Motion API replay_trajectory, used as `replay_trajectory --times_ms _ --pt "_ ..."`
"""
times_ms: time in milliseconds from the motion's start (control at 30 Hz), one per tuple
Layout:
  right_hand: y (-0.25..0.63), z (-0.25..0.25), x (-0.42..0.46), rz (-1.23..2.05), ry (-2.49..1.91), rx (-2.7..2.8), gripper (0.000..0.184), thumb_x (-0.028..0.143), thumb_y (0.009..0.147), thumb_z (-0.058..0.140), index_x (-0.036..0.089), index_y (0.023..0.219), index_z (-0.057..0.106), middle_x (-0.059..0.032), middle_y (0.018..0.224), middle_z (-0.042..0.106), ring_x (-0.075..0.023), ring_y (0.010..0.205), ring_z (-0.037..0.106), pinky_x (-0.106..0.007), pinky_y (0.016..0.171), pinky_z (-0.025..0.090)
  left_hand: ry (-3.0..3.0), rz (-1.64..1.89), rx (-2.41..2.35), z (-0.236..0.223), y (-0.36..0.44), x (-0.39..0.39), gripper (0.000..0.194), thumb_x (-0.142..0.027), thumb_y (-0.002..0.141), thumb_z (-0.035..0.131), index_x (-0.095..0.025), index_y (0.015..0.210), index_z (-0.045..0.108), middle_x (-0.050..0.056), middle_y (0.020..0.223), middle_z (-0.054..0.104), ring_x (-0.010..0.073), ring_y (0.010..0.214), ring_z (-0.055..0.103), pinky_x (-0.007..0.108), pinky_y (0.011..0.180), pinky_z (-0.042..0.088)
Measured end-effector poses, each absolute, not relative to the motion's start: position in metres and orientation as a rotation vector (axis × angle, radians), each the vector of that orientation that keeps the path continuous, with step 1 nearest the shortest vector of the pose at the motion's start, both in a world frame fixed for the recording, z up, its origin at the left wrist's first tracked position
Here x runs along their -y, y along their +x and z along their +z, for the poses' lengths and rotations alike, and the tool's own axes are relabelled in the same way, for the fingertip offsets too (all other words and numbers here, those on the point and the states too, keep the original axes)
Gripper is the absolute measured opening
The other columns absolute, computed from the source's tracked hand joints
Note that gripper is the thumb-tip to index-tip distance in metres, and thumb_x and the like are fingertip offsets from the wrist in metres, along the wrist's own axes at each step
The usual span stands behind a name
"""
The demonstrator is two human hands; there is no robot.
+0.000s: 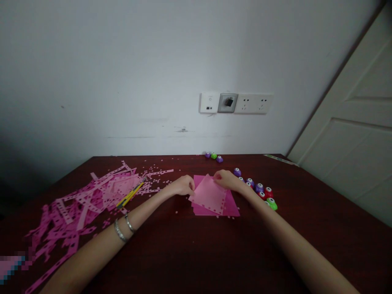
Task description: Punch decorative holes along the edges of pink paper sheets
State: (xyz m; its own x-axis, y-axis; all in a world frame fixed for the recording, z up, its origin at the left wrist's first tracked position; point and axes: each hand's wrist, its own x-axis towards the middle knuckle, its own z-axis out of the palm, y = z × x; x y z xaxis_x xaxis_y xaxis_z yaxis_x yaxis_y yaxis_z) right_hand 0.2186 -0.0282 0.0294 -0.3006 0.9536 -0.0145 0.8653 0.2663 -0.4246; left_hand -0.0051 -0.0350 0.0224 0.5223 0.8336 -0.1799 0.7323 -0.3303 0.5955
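Note:
A light pink sheet of paper (210,196) with punched shapes along its lower and right edges lies turned at an angle over darker pink sheets (232,207). My left hand (184,185) pinches the light sheet at its left edge, thumb and fingers together. At the sheet's upper right edge, my right hand (226,179) has its fingers closed on the paper. Small colourful craft punches (259,188) in purple, red and green stand just right of my right hand. Two bracelets (120,230) circle my left wrist.
Punched pink paper strips (82,196) heap up on the left, with a yellow cutter or pen-like tool (131,194) on them. Tiny cut-outs (152,179) are scattered nearby. More punches (213,155) stand by the wall, and a ruler-like strip (281,159) lies at the back right.

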Motion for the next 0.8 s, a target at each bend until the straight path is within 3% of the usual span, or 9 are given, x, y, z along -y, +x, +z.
replay_trajectory --times_ms 167,333,533,800 --pt "0.228 0.043 0.028 0.647 -1.561 2.265 0.026 0.020 0.072 0.057 0.012 0.094 0.066 -0.0076 0.088 0.069 -0.0162 0.076 0.062 -0.022 0.063 0.044 1.957 0.397 -1.189 0.040 -0.008 0.035 0.015 -0.020 0.063 0.060 -0.012 0.075 0.062 0.001 0.062 0.063 0.0114 0.057 0.055 0.022 0.053 0.039" --pt "0.234 0.058 0.034 0.982 -1.472 2.112 0.017 0.022 0.070 0.059 0.010 0.080 0.067 -0.0049 0.070 0.067 -0.0114 0.058 0.058 -0.020 0.050 0.044 1.992 0.567 -1.087 0.041 -0.013 0.028 0.023 -0.020 0.071 0.051 -0.012 0.088 0.064 0.005 0.080 0.066 0.0130 0.071 0.059 0.026 0.065 0.045" --pt "0.238 0.054 0.034 1.199 -1.653 1.901 0.008 0.018 0.070 0.062 0.010 0.071 0.064 -0.0019 0.060 0.064 -0.0082 0.049 0.058 -0.018 0.048 0.048 1.828 0.527 -1.153 0.032 -0.013 0.026 0.039 -0.028 0.076 0.052 -0.010 0.111 0.054 0.006 0.079 0.063 0.0125 0.066 0.058 0.024 0.056 0.046" --pt "0.233 0.037 0.030 1.141 -1.826 1.932 0.011 0.014 0.067 0.063 0.012 0.057 0.060 -0.0055 0.052 0.065 -0.0164 0.054 0.065 -0.024 0.052 0.054 1.775 0.384 -1.242 0.030 -0.019 0.026 0.046 -0.027 0.069 0.058 -0.008 0.110 0.051 0.005 0.070 0.062 0.0123 0.054 0.056 0.024 0.047 0.041"
